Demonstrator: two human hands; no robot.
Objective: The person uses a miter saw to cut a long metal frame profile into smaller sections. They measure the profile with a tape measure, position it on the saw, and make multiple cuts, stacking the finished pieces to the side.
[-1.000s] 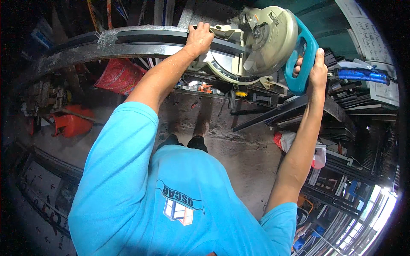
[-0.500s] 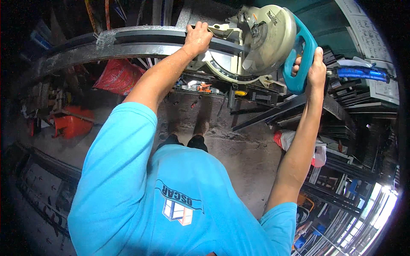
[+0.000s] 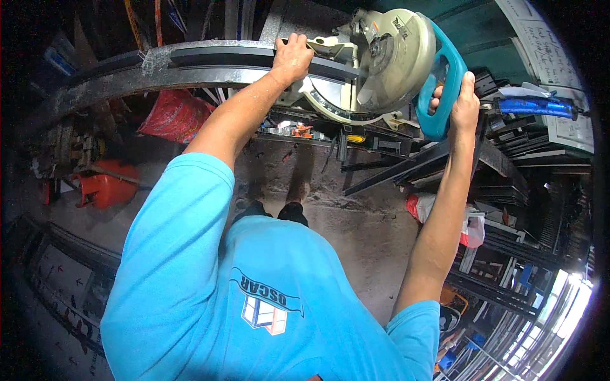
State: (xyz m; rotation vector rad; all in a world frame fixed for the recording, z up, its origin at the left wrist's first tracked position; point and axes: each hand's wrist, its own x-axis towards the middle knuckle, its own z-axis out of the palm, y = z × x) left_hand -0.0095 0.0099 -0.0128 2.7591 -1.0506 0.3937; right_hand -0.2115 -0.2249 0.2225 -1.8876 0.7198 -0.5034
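My right hand (image 3: 464,108) is wrapped round the teal handle (image 3: 445,86) of a mitre saw, with the thumb lying along its outer side. The saw's cream blade guard (image 3: 403,54) stands over the cream saw base (image 3: 333,105); the guard hides most of the blade. My left hand (image 3: 292,61) is closed over a long dark metal profile (image 3: 222,56), gripping it beside the saw's fence (image 3: 333,49). The profile runs from the far left to the saw, and its right end reaches close to the guard.
A red bag (image 3: 176,116) lies below the long bench (image 3: 210,77), and an orange container (image 3: 108,184) stands on the floor at left. Dark metal lengths (image 3: 406,168) jut out under the saw. At right are a blue cylinder (image 3: 537,108) and stacked profiles (image 3: 495,295).
The saw head and its handle have shifted slightly left, my right hand moving along with them. My left hand stays on the profile, almost unmoved.
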